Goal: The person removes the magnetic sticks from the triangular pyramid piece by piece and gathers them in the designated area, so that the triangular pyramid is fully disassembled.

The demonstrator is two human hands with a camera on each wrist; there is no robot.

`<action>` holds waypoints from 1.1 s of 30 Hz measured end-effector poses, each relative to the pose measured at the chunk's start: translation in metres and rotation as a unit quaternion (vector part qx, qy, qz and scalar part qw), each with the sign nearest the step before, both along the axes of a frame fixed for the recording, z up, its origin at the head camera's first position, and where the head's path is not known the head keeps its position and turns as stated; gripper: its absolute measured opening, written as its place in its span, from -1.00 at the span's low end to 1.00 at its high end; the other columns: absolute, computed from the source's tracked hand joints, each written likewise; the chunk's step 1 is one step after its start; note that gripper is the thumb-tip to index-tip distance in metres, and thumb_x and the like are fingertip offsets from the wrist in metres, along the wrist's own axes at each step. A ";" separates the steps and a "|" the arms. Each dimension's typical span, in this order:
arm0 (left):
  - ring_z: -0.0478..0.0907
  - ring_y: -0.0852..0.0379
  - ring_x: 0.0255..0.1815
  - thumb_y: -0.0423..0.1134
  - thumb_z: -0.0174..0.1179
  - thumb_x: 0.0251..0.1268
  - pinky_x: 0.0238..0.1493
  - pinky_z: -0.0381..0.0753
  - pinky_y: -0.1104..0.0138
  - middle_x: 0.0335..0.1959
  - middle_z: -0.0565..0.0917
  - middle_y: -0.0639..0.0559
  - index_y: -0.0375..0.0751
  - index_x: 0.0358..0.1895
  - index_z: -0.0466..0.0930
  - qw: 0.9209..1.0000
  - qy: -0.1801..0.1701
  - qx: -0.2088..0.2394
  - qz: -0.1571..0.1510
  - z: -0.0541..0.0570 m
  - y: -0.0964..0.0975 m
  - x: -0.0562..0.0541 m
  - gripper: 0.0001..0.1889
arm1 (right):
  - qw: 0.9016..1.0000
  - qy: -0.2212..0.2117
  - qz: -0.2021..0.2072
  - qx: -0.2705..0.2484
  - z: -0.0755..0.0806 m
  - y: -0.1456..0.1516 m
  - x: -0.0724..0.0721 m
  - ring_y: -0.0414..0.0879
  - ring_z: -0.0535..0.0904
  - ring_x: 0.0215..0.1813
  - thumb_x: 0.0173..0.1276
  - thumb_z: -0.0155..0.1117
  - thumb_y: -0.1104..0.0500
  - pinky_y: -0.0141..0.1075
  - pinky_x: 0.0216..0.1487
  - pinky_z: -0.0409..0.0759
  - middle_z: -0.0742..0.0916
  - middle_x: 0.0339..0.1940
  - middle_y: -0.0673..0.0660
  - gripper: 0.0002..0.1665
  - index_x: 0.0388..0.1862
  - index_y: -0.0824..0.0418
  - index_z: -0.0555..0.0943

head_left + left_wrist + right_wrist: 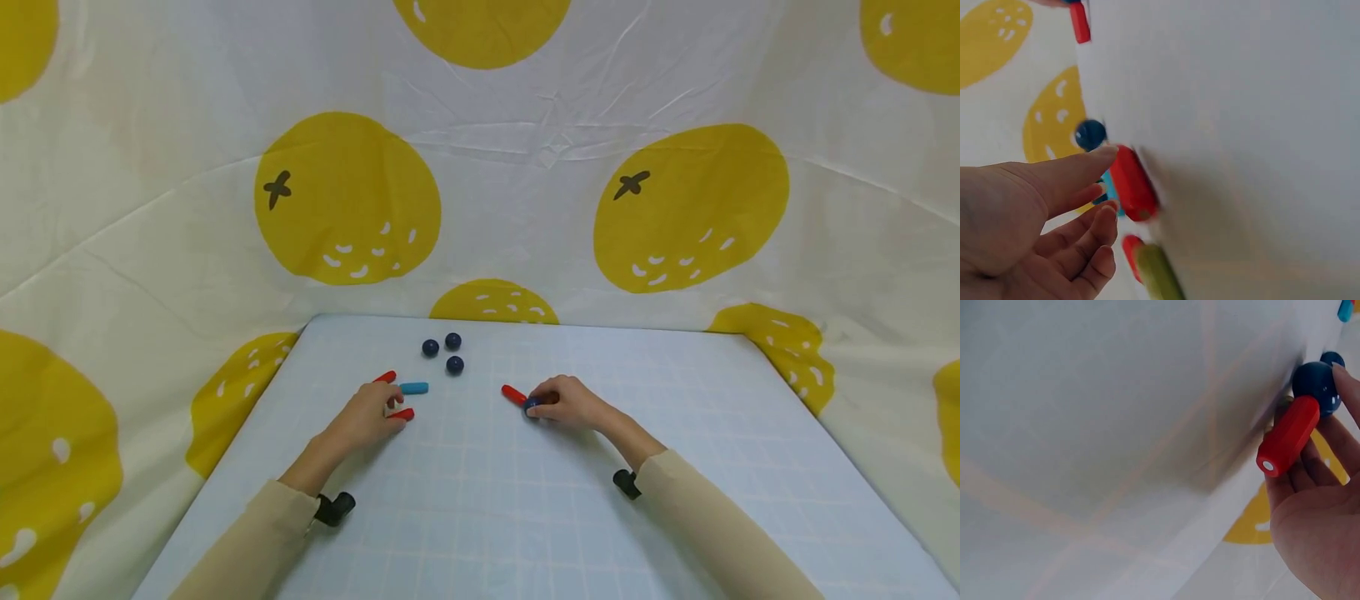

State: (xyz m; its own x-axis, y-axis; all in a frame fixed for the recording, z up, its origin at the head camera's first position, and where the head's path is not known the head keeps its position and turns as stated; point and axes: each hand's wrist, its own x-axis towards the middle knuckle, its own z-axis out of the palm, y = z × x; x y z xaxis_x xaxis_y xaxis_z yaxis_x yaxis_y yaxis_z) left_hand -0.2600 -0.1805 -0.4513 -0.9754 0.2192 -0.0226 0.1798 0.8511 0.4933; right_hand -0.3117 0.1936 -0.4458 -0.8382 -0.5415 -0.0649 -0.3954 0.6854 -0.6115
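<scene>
My right hand [572,403] pinches a dark blue ball [1315,386] between thumb and fingers. A red stick [1288,437] with a white dot on its end meets the ball, pointing back toward the palm; in the head view a red stick [513,394] extends from the ball's far-left side. On the left, my left hand [367,414] is low over the table, thumb and fingers spread around a red stick [1133,185]. The thumb tip overlaps that stick's end; a firm grip does not show. A blue stick [414,388] and another red stick [386,377] lie just beyond the fingers.
Three dark blue balls [453,365] sit near the table's back edge. An olive-green stick [1159,272] lies below the left hand's fingers in the left wrist view. The pale gridded table [480,500] is backed by a fruit-print curtain [517,208].
</scene>
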 end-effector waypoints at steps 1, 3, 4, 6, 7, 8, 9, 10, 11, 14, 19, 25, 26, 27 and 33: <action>0.52 0.04 -0.21 -0.31 0.47 0.22 -0.09 0.63 0.17 -0.22 0.64 -0.06 -0.29 -0.02 0.66 1.000 0.007 -0.002 -0.007 0.003 0.006 -0.001 -0.70 | 1.000 0.000 0.001 -0.001 0.000 0.000 0.000 -0.11 0.52 -0.15 0.39 0.43 0.07 -0.24 -0.10 0.52 0.76 -0.12 0.04 -0.63 0.06 0.27 0.74; 0.52 0.04 -0.17 -0.29 0.47 0.24 -0.04 0.62 0.16 -0.16 0.64 -0.08 -0.28 0.05 0.64 1.000 0.013 -0.001 -0.023 0.009 0.022 -0.003 -0.65 | 1.000 -0.001 0.002 -0.002 0.000 0.001 -0.001 -0.11 0.52 -0.15 0.39 0.44 0.08 -0.24 -0.10 0.52 0.76 -0.11 0.05 -0.63 0.06 0.27 0.74; 0.51 0.03 -0.14 -0.29 0.46 0.24 -0.01 0.61 0.15 -0.13 0.63 -0.09 -0.27 0.08 0.63 0.999 0.014 0.000 -0.031 0.011 0.031 -0.005 -0.63 | 1.000 -0.001 0.002 -0.001 0.000 0.001 -0.001 -0.10 0.51 -0.14 0.39 0.44 0.08 -0.23 -0.10 0.51 0.75 -0.11 0.05 -0.63 0.07 0.26 0.74; 0.51 0.02 -0.09 -0.27 0.46 0.26 0.05 0.60 0.13 -0.06 0.63 -0.10 -0.25 0.15 0.61 0.999 0.012 0.001 -0.049 0.012 0.052 -0.009 -0.58 | 1.000 -0.002 0.003 0.001 0.000 0.002 -0.002 -0.10 0.51 -0.14 0.39 0.44 0.09 -0.24 -0.09 0.51 0.75 -0.10 0.04 -0.64 0.07 0.25 0.74; 0.52 0.02 -0.06 -0.25 0.45 0.27 0.08 0.60 0.14 -0.02 0.62 -0.10 -0.22 0.19 0.60 0.998 0.010 0.000 -0.059 0.010 0.063 -0.012 -0.56 | 1.000 -0.003 0.005 0.000 0.000 0.002 -0.002 -0.09 0.51 -0.14 0.39 0.44 0.09 -0.24 -0.08 0.52 0.75 -0.10 0.05 -0.64 0.08 0.25 0.74; 0.52 0.03 -0.02 -0.23 0.45 0.27 0.12 0.60 0.14 0.03 0.61 -0.09 -0.19 0.23 0.59 0.998 0.005 0.002 -0.067 0.009 0.074 -0.016 -0.53 | 1.000 -0.003 0.007 0.000 -0.001 0.002 -0.002 -0.09 0.52 -0.13 0.39 0.44 0.10 -0.24 -0.08 0.52 0.75 -0.09 0.05 -0.64 0.08 0.25 0.74; 0.52 0.02 0.04 -0.22 0.45 0.28 0.16 0.59 0.14 0.10 0.60 -0.09 -0.18 0.27 0.57 0.997 -0.002 0.002 -0.076 0.006 0.084 -0.020 -0.50 | 1.000 -0.003 0.009 -0.001 -0.001 0.002 -0.002 -0.09 0.52 -0.12 0.39 0.44 0.10 -0.24 -0.07 0.53 0.75 -0.08 0.06 -0.64 0.08 0.25 0.74; 0.52 0.02 0.11 -0.22 0.44 0.29 0.22 0.57 0.13 0.17 0.57 -0.08 -0.15 0.32 0.54 0.996 -0.008 0.002 -0.085 0.004 0.093 -0.023 -0.46 | 1.000 -0.004 0.011 -0.002 -0.001 0.002 -0.003 -0.10 0.53 -0.12 0.39 0.44 0.10 -0.24 -0.06 0.53 0.75 -0.07 0.05 -0.64 0.09 0.24 0.74; 0.51 0.02 0.18 -0.21 0.44 0.30 0.27 0.55 0.12 0.23 0.55 -0.06 -0.13 0.37 0.51 0.995 -0.013 0.000 -0.095 0.001 0.101 -0.027 -0.42 | 1.000 -0.002 0.015 -0.002 -0.001 0.002 -0.003 -0.10 0.54 -0.11 0.39 0.44 0.10 -0.24 -0.05 0.54 0.76 -0.06 0.05 -0.64 0.09 0.23 0.74; 0.43 0.01 0.36 -0.20 0.41 0.33 0.40 0.43 0.10 0.39 0.45 -0.03 -0.07 0.46 0.43 0.992 -0.023 -0.016 -0.124 -0.005 0.121 -0.037 -0.36 | 1.000 0.000 0.026 -0.005 -0.002 0.000 -0.004 -0.11 0.56 -0.10 0.39 0.44 0.10 -0.24 -0.02 0.56 0.76 -0.05 0.07 -0.63 0.09 0.25 0.74; 0.45 0.04 0.34 -0.23 0.37 0.37 0.42 0.40 0.12 0.32 0.52 0.01 -0.05 0.41 0.50 0.988 -0.019 -0.035 -0.148 -0.009 0.137 -0.045 -0.45 | 0.999 0.004 0.038 -0.010 -0.003 -0.002 -0.003 -0.12 0.58 -0.11 0.39 0.44 0.12 -0.23 -0.02 0.59 0.77 -0.05 0.11 -0.62 0.09 0.29 0.73; 0.51 0.11 0.00 -0.24 0.37 0.37 0.22 0.54 0.22 -0.05 0.60 0.07 -0.08 0.16 0.65 0.989 -0.026 -0.016 -0.141 -0.009 0.140 -0.047 -0.67 | 0.999 0.006 0.040 -0.017 0.000 -0.001 -0.002 -0.14 0.61 -0.15 0.38 0.44 0.14 -0.25 -0.07 0.61 0.78 -0.11 0.10 -0.65 0.06 0.32 0.73; 0.50 0.11 -0.04 -0.24 0.37 0.37 0.18 0.55 0.23 -0.10 0.60 0.08 -0.08 0.13 0.66 0.989 -0.025 -0.013 -0.142 -0.009 0.140 -0.048 -0.70 | 0.999 0.007 0.038 -0.017 0.001 0.000 -0.001 -0.14 0.62 -0.15 0.38 0.44 0.14 -0.24 -0.07 0.62 0.78 -0.11 0.10 -0.65 0.05 0.32 0.73; 0.49 0.12 -0.06 -0.23 0.37 0.38 0.15 0.56 0.24 -0.13 0.59 0.09 -0.08 0.11 0.67 0.989 -0.024 -0.012 -0.144 -0.009 0.140 -0.048 -0.72 | 0.999 0.007 0.037 -0.017 0.001 0.001 -0.001 -0.14 0.62 -0.15 0.38 0.44 0.14 -0.24 -0.07 0.62 0.78 -0.12 0.09 -0.65 0.05 0.32 0.73; 0.49 0.12 -0.13 -0.20 0.39 0.35 0.06 0.56 0.29 -0.21 0.58 0.11 -0.09 0.03 0.69 0.990 -0.027 0.000 -0.142 -0.012 0.142 -0.051 -0.76 | 0.999 0.002 0.035 -0.020 0.000 0.002 -0.002 -0.14 0.62 -0.17 0.38 0.44 0.15 -0.27 -0.09 0.63 0.77 -0.13 0.11 -0.65 0.05 0.34 0.73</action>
